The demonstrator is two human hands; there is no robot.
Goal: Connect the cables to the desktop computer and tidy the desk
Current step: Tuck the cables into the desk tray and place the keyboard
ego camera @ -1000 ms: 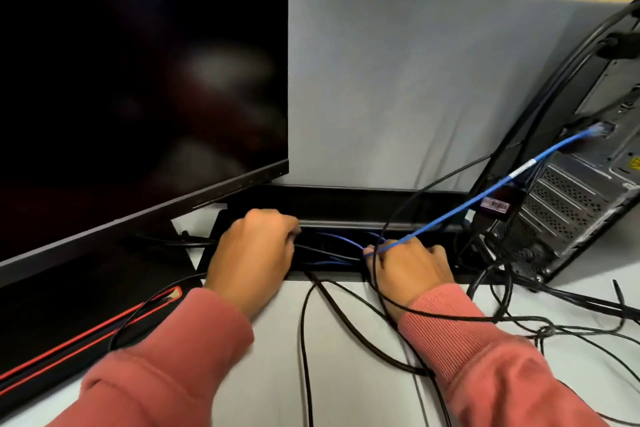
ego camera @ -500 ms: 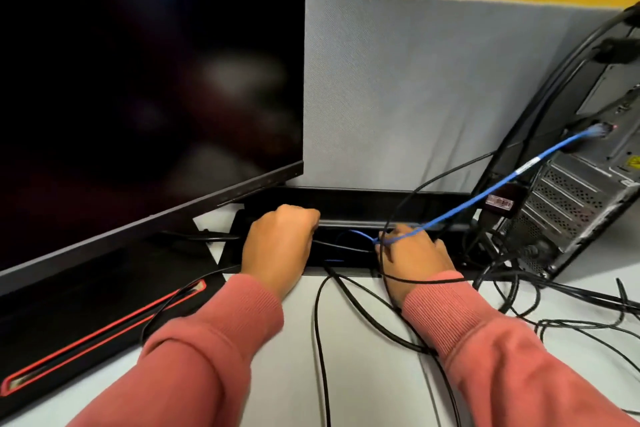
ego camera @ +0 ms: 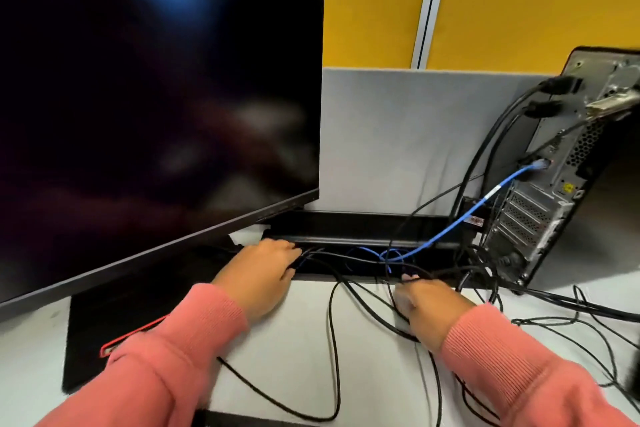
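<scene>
Item: loose black cables (ego camera: 332, 322) on white desk (ego camera: 294, 340), trailing into rear cable tray (ego camera: 363, 229). Left hand (ego camera: 263, 274) — fingers curled on cables at tray mouth. Right hand (ego camera: 429, 305) pinches black cables. Blue network cable (ego camera: 450, 229) plugged into desktop tower (ego camera: 554, 191). Advice: feed slack in gently, avoid tugging blue plug.

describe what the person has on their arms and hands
Both arms wear long salmon-pink knit sleeves with ribbed cuffs at the wrists. The left hand and right hand are bare: no gloves, rings or watch show.

monitor (ego camera: 156, 114) left, computer tower (ego camera: 554, 191) right, cable trough (ego camera: 363, 229) between
</scene>
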